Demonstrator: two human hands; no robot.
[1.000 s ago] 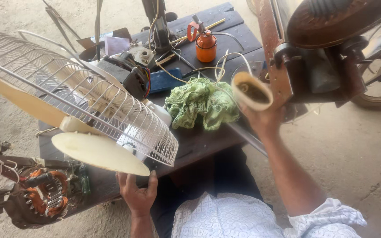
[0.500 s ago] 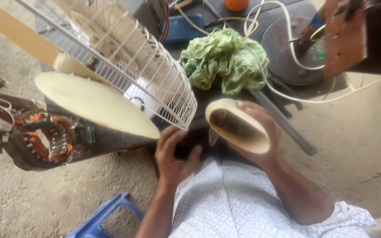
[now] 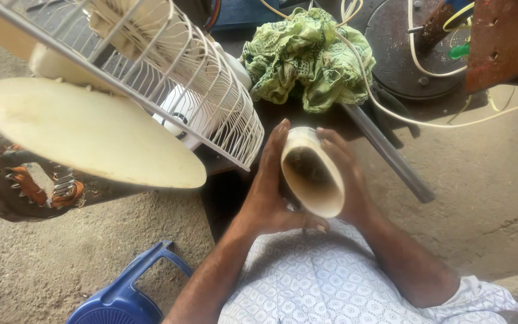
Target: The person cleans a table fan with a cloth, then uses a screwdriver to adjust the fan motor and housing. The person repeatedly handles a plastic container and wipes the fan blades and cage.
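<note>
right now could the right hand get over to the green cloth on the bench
Probably yes. The green cloth lies just beyond the right hand with nothing between them, but that hand, with the left hand, grips the cream cylinder, so it must let go first.

A cream-coloured, short, cup-shaped plastic housing (image 3: 311, 172) is held between both hands close above the lap; its open round mouth faces up toward the camera, tilted a little to the lower right; the rim is thick, smooth and pale, brightest along its lower edge; the inside is stained dark brown and looks grimy, with the bottom too shadowed to read; the outer wall shows only as a narrow pale band at the top; it touches nothing but the palms and fingers around it.
</note>
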